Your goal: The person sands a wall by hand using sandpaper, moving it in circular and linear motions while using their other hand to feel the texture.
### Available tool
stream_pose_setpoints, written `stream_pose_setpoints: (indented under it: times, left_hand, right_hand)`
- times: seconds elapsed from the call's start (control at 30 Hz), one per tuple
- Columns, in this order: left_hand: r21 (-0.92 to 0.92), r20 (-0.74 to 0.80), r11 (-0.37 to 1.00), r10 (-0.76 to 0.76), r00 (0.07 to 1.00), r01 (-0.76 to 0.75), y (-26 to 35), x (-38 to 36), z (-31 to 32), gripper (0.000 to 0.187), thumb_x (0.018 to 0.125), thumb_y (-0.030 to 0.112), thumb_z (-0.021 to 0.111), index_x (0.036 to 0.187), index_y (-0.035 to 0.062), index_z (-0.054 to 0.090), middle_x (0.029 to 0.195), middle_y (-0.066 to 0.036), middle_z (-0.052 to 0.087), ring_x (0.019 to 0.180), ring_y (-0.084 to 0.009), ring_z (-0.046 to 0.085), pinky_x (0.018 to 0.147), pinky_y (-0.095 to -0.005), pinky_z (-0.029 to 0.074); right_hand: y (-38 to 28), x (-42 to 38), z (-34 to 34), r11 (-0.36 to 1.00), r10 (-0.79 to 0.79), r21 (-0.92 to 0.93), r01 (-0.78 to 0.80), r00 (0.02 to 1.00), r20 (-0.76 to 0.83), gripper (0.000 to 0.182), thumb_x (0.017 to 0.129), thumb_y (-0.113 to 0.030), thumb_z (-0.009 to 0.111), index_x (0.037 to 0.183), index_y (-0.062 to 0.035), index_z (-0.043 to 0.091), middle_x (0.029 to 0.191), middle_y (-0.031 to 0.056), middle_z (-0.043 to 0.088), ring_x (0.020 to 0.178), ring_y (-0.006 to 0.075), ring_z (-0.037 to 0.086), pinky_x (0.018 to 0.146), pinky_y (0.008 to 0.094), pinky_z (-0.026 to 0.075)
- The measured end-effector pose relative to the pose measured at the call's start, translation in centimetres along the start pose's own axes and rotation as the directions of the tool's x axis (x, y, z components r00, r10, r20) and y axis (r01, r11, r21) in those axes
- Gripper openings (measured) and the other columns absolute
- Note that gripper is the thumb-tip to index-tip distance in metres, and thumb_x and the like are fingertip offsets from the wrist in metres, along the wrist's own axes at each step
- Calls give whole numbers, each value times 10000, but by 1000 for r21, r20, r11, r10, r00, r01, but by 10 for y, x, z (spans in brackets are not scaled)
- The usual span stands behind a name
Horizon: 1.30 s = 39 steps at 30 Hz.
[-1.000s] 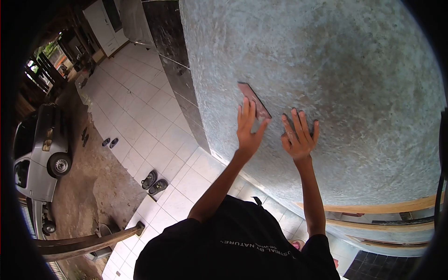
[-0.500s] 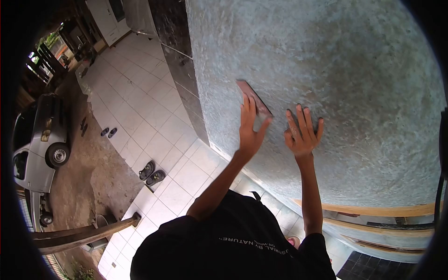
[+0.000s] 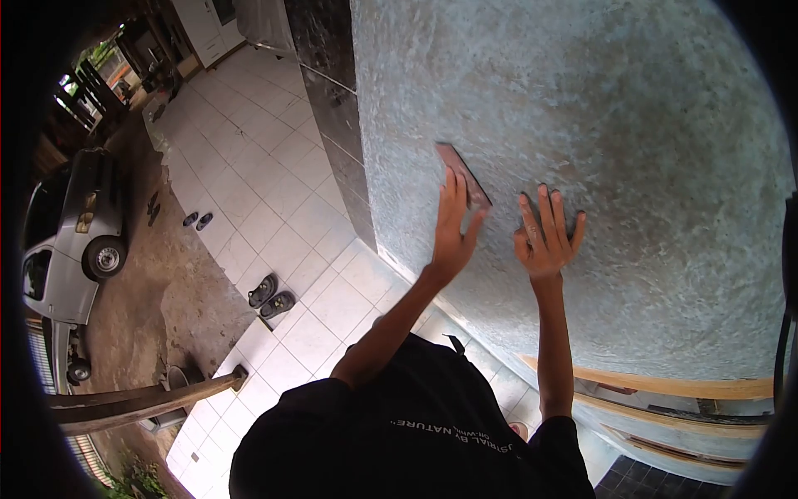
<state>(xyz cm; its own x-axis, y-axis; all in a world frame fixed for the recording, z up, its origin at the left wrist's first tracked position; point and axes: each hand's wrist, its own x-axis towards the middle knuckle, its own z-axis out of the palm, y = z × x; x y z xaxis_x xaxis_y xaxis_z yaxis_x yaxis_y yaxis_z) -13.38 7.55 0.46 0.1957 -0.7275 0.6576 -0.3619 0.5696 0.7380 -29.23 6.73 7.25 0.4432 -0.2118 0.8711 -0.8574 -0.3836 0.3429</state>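
Note:
My left hand (image 3: 455, 220) presses a flat reddish-brown strip (image 3: 454, 160) with a dark edge against the blue-grey mottled wall (image 3: 465, 75). The strip looks like a piece of sandpaper, and it lies at a slant with its upper end beyond my fingertips. My thumb is at its lower end, and part of the strip is hidden under my fingers. To the right of it, my right hand (image 3: 549, 237) rests on the wall with the fingers spread and nothing in them.
White floor tiles (image 3: 320, 312) run below the wall, with a dark tiled strip (image 3: 328, 108) at its left edge. Black shoes (image 3: 272, 296) stand on the tiles. A wooden beam (image 3: 158, 401) crosses at lower left, and a silver vehicle (image 3: 71, 241) is parked beyond. Wood-edged openings (image 3: 657, 384) sit low right.
The whole view has shifted slightly, so the wall and both hands appear a little further right. My left hand still presses the strip, and my right hand stays spread on the wall.

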Motion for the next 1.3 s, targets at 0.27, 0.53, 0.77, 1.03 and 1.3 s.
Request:
stream_pose_setpoints:
  times: [0.27, 0.53, 0.77, 1.03, 1.3]
  left_hand:
    - [23, -180, 999, 39, 983, -35, -8, 46, -23, 623, 944, 170, 564, 1444, -54, 267, 1514, -249, 232, 1410, -363, 236, 1157, -462, 141]
    - [101, -68, 992, 84, 994, -77, -13, 24, -15, 637, 941, 167, 565, 1453, -45, 252, 1521, -272, 184, 1432, -356, 172, 1146, -498, 150]
    - [55, -154, 998, 38, 987, -30, -21, 35, -25, 642, 918, 135, 597, 1448, -34, 276, 1510, -251, 238, 1413, -343, 243, 1153, -478, 145]
    - [112, 7, 993, 21, 1000, -22, -21, -3, -9, 713, 944, 196, 563, 1477, -38, 150, 1549, -252, 79, 1450, -342, 80, 1163, -462, 84]
    - [-32, -58, 996, -82, 995, 80, -33, 5, -17, 710, 964, 264, 532, 1471, -56, 152, 1541, -265, 104, 1443, -352, 121, 1159, -479, 79]
  right_hand:
    - [0, -2, 3, 1000, 3, 11, -3, 1000, -29, 418, 813, -141, 461, 1146, -265, 680, 1252, -20, 632, 1255, 141, 518, 1172, 440, 164]
    - [0, -3, 3, 1000, 12, 15, -12, 1000, -17, 412, 807, -134, 463, 1128, -263, 688, 1250, -23, 632, 1250, 142, 523, 1173, 437, 165]
    - [-1, -2, 3, 1000, 15, 17, -15, 1000, -25, 401, 813, -135, 467, 1120, -264, 690, 1239, -23, 639, 1254, 139, 519, 1174, 434, 161]
    - [0, -1, 2, 1000, 11, 15, -11, 1000, -12, 383, 820, -142, 473, 1109, -260, 695, 1227, -21, 646, 1250, 140, 524, 1173, 433, 163]
    - [-2, -2, 3, 999, 17, 28, -16, 999, -35, 386, 820, -136, 470, 1108, -262, 694, 1227, -22, 646, 1250, 140, 524, 1172, 433, 164]
